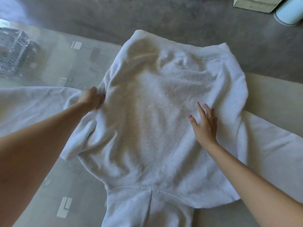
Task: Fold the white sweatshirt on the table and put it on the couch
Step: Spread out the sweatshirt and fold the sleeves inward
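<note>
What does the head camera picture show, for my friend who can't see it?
A white sweatshirt lies spread out on a glass table. The left hand grips the cloth near one sleeve, and the right hand lies flat and open on the other side. It is not folded yet.

A grey concrete floor point(164, 17) is seen beyond the far edge. A pale cardboard box point(255, 4) is placed at the upper right, with a white cylindrical container point(290, 12) lying just beside it. A blurred, shiny wire object point(16, 51) is seen at the left.
</note>
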